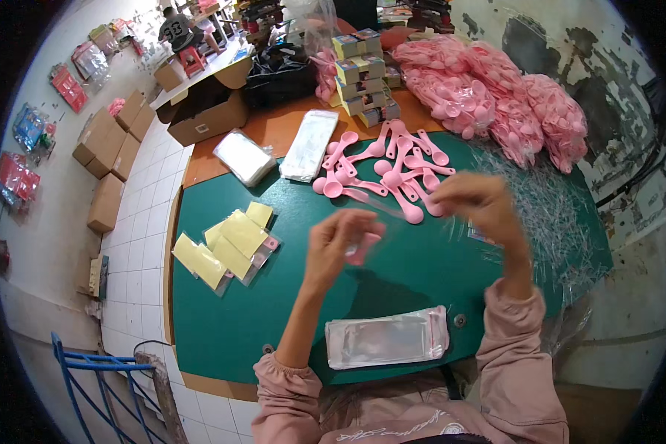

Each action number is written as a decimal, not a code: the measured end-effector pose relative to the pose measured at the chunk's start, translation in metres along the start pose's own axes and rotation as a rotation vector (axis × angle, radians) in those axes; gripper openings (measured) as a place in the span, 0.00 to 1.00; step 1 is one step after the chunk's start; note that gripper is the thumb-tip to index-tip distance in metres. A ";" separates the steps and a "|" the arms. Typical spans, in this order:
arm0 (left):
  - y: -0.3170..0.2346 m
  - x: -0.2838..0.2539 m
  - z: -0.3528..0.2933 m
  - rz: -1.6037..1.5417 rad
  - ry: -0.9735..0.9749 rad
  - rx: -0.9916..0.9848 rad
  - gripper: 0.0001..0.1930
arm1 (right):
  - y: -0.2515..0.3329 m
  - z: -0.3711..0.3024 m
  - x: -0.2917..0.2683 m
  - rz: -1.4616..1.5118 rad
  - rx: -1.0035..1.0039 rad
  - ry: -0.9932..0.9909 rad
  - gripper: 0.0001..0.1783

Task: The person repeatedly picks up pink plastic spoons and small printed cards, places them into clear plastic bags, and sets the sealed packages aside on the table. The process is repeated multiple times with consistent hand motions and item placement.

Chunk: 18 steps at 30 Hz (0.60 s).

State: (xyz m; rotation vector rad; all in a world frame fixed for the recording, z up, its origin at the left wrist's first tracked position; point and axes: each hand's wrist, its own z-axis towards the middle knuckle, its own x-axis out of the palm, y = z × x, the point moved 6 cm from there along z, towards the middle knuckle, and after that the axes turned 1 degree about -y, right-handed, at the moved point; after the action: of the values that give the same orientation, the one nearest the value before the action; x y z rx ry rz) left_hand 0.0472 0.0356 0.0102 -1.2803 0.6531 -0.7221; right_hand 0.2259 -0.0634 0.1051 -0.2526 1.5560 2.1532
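Note:
My left hand (pixel 340 240) is closed above the middle of the green table (pixel 288 318), gripping what looks like a pink spoon (pixel 361 250) with a bit of clear plastic around it. To its right, my right hand (pixel 481 207) is raised and blurred, its fingers curled together; what they hold, if anything, I cannot make out. Loose pink measuring spoons (pixel 413 214) lie heaped just beyond both hands. A stack of clear plastic bags (pixel 385 340) lies flat close to my body. On the left rest several clear packets with yellow cards (pixel 246 233), pink showing at some ends.
Clear thin plastic pieces (pixel 562 222) are strewn at the right. Behind sit bulging bags of pink spoons (pixel 488 96), stacked card bundles (pixel 362 81), two packs of clear bags (pixel 309 144) and an open carton (pixel 211 118). Another person (pixel 179 31) sits far off.

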 end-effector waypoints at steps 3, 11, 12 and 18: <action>-0.037 -0.025 -0.004 -0.327 -0.274 0.281 0.19 | -0.038 -0.003 -0.110 0.564 -0.463 -0.008 0.07; -0.036 -0.052 -0.004 -0.261 -0.401 0.268 0.18 | -0.141 -0.067 -0.157 -0.955 0.377 -0.165 0.27; -0.022 -0.051 -0.006 -0.289 -0.385 0.168 0.17 | -0.147 -0.070 -0.135 -0.962 0.473 -0.028 0.26; 0.014 -0.033 -0.007 -0.334 -0.326 -0.091 0.16 | -0.143 -0.090 -0.092 -0.901 0.485 0.170 0.40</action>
State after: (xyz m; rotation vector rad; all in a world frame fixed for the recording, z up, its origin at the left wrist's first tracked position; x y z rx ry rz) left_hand 0.0231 0.0589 -0.0038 -1.5710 0.2095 -0.7369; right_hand 0.3625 -0.1362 -0.0093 -0.8005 1.5693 1.0603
